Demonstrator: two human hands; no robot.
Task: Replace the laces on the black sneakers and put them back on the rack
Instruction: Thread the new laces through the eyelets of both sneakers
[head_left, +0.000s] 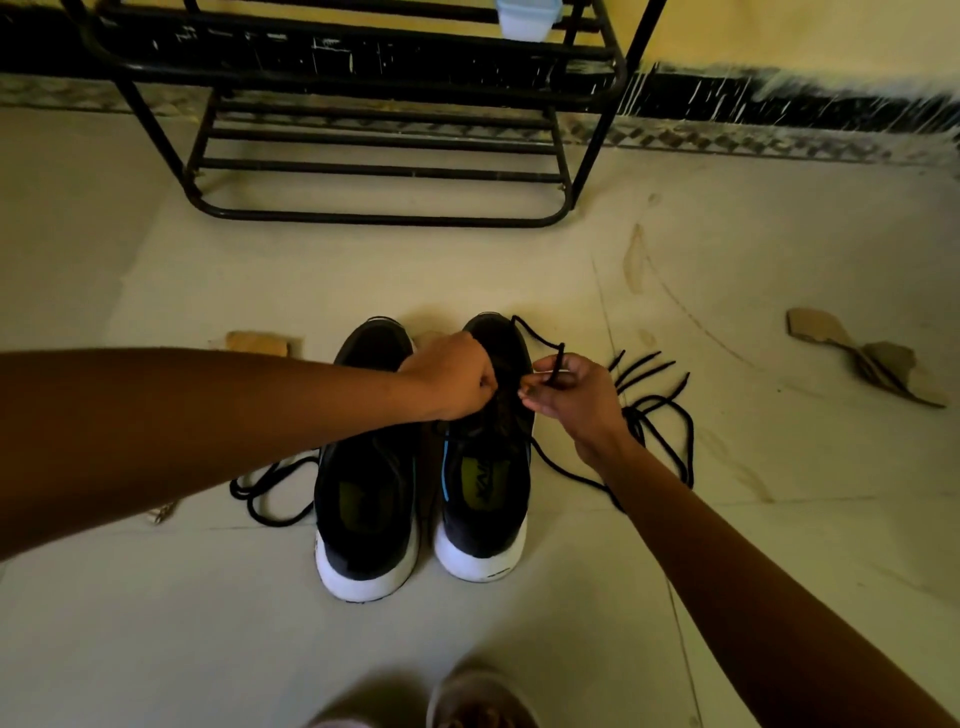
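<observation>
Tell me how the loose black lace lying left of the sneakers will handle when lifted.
The loose lace is probably floppy: it lies in slack loops. Likely light, being thin cord. It may drag tangled, since its loops overlap beside the left sneaker.

Both arms reach forward; left hand (452, 376) curled, right hand (571, 395) pinching lace (540, 338).

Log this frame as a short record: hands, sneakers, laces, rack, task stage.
left hand: fingers curled on the right sneaker's eyelet area
right hand: pinches a black lace end beside that sneaker
left sneaker: stands alongside on the floor, heel toward the camera
loose laces: black, on the floor either side of the pair
rack: black metal, behind the sneakers, apart from them
stage: lacing under way; sneakers not yet on the rack
</observation>
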